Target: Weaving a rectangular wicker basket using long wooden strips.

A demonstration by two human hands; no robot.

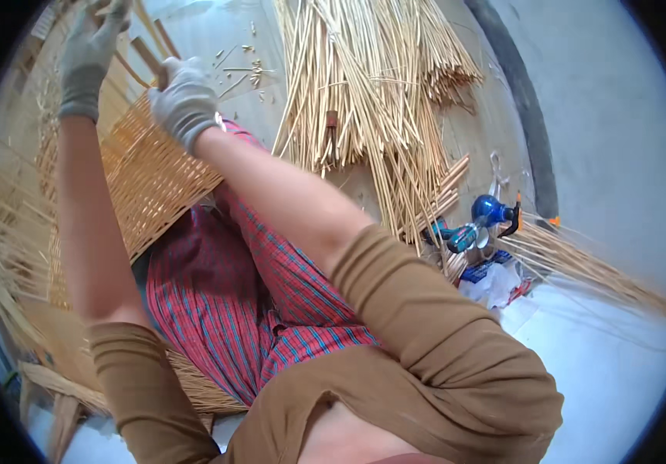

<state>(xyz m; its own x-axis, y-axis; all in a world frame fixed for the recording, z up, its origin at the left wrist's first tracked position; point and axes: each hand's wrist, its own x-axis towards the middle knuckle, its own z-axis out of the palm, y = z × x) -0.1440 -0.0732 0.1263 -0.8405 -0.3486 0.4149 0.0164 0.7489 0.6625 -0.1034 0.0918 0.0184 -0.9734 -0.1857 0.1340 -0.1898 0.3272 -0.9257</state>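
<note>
A woven wicker panel (pixel 147 170) of golden rods leans across my left thigh, with upright stakes rising from its far edge. My right hand (pixel 184 97), in a pale grey glove, is closed at the panel's top edge around a short brown wooden piece (pixel 146 58); whether it is a tool handle is unclear. Farther left and higher, my left hand (pixel 91 62) in a matching glove is raised near the stakes. Its fingers are blurred and reach the picture's top edge, so what they hold, if anything, does not show.
Long bundles of peeled rods (pixel 371 85) lie ahead on the floor, with a wooden-handled tool (pixel 331 127) on them. Small cut scraps (pixel 255 73) are scattered beside these. At right lie a blue bottle (pixel 489 210), a white plastic bag (pixel 495 286) and another rod bundle (pixel 596 263).
</note>
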